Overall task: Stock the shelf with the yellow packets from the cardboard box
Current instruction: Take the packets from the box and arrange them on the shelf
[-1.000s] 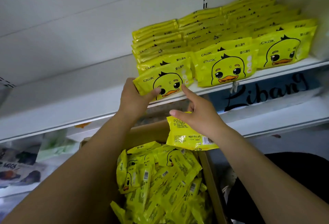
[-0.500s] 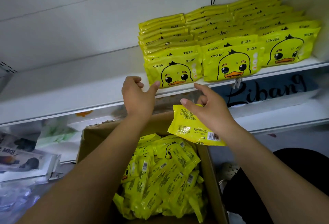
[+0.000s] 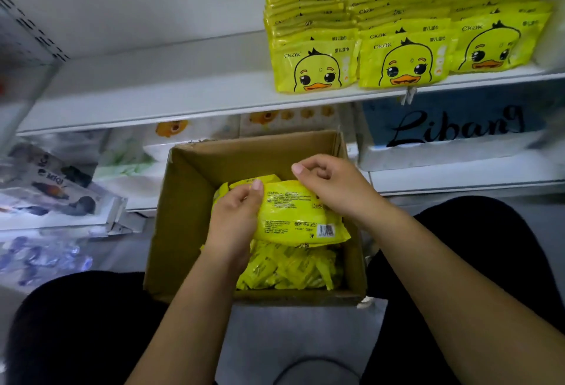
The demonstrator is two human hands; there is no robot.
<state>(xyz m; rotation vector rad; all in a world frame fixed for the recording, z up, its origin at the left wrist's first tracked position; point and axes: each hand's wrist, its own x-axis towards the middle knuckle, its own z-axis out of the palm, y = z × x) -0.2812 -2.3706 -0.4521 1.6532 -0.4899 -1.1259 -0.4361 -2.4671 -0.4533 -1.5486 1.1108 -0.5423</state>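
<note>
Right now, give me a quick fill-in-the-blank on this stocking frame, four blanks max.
1. The left hand and right hand hold one yellow packet over the open ____ box.
2. Its upward face shows a ____, not the duck.
3. The stocked packets form ____ rows on the shelf.
4. The shelf's bare part lies to the ____ of them.

Missing words: cardboard; barcode; three; left.

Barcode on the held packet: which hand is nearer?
Right. The right hand sits just above the barcode on the packet; the left hand grips the opposite end.
</note>
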